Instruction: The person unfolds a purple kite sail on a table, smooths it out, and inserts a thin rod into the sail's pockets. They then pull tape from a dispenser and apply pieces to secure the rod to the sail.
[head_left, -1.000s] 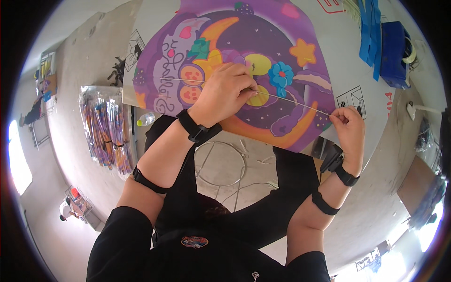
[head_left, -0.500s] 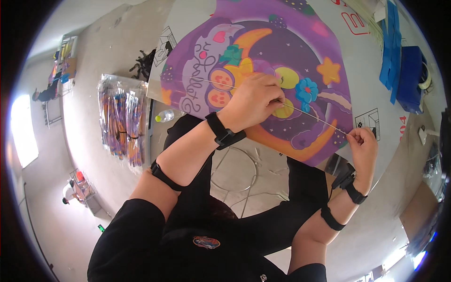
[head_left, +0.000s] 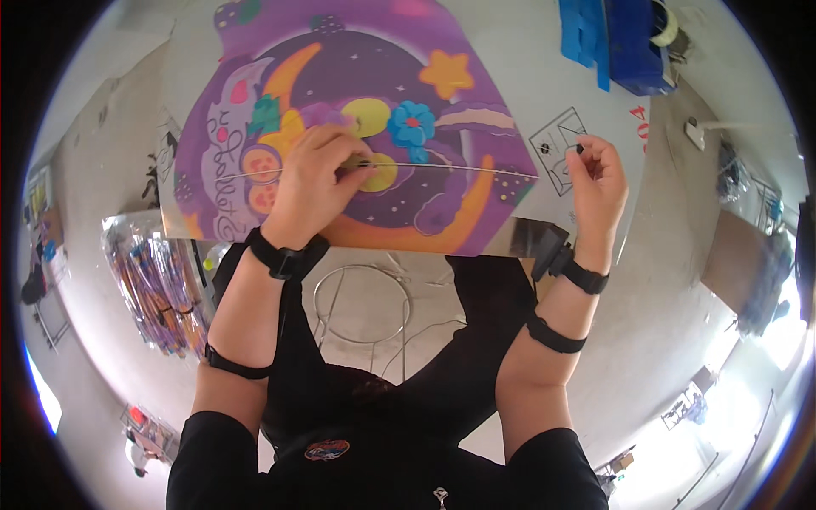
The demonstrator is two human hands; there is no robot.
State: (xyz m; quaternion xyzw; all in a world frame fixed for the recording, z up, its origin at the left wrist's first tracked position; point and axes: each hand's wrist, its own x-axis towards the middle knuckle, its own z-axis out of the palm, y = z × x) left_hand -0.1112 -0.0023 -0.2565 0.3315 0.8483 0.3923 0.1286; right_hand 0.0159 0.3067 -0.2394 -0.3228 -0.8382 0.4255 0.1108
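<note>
A purple printed sheet with a moon, stars and flowers (head_left: 340, 64) lies over the near part of the work surface. Across it runs a thin pale rod (head_left: 459, 168), its right end near the sheet's right corner. My left hand (head_left: 316, 174) is closed in a pinch on the rod near its middle; a small dark bit shows at the fingertips. My right hand (head_left: 599, 183) is raised to the right of the sheet, apart from the rod. Its thumb and fingers pinch a small black piece (head_left: 580, 150), too small to name.
A clear bag of colourful bundled pieces (head_left: 153, 289) lies at left. Blue strips (head_left: 582, 38) hang beside a blue box with a tape roll (head_left: 637, 51) at far right. A round metal stool frame (head_left: 361, 268) stands between my legs. A cardboard piece (head_left: 739, 255) is farther right.
My right hand has let go of the rod's right end and now holds a small black piece. My left hand stays on the rod. The whole view has turned and shifted.
</note>
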